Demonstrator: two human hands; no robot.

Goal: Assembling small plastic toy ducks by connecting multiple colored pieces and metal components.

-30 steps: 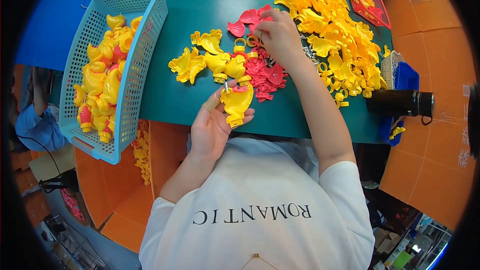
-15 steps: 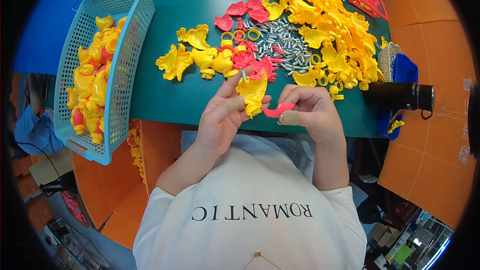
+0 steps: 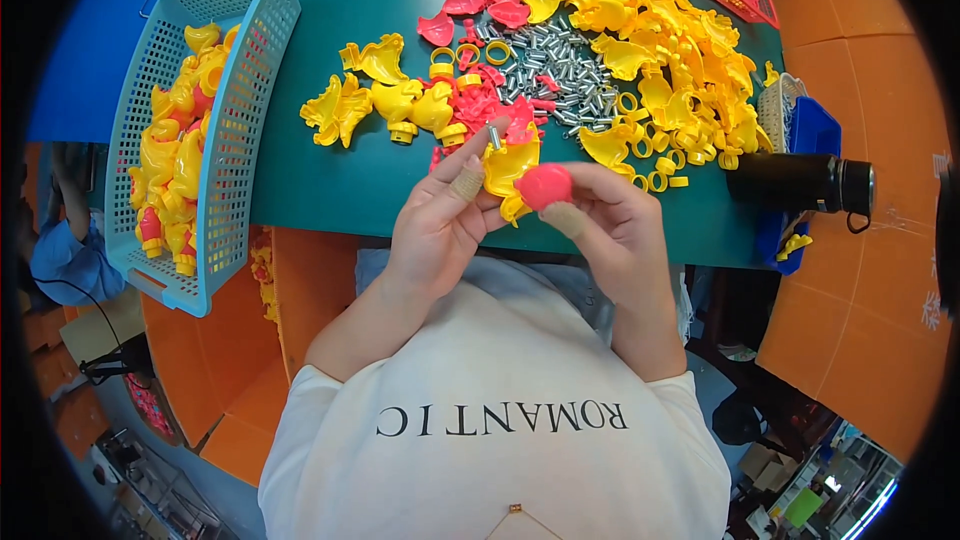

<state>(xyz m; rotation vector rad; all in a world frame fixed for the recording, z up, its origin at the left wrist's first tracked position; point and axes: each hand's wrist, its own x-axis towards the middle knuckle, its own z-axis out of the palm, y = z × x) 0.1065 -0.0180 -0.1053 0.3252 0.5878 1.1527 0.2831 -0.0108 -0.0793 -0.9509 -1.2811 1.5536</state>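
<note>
A curved yellow plastic shell (image 3: 512, 172) rests in the fingers of my left hand (image 3: 438, 230), its hollow side facing up. A small silver metal cylinder (image 3: 494, 137) stands by the fingertips of that same hand. Between the thumb and fingers of my right hand (image 3: 612, 230) is a rounded pinkish-red plastic piece (image 3: 545, 186), held against the right side of the yellow shell. It hides part of the shell. Tan wraps cover part of a digit on each hand.
Yellow shells (image 3: 660, 50) heap at the right, beside silver cylinders (image 3: 565, 75) and red pieces (image 3: 485, 105). Joined yellow figures (image 3: 432, 105) lie left of these. A blue basket (image 3: 252, 120) of yellow-and-red figures stands left; a black bottle (image 3: 790, 182) lies at the right edge.
My right hand has moved left and turned the red piece, bringing its rounded face into view and up to the yellow shell. My left hand keeps the shell and cylinder.
</note>
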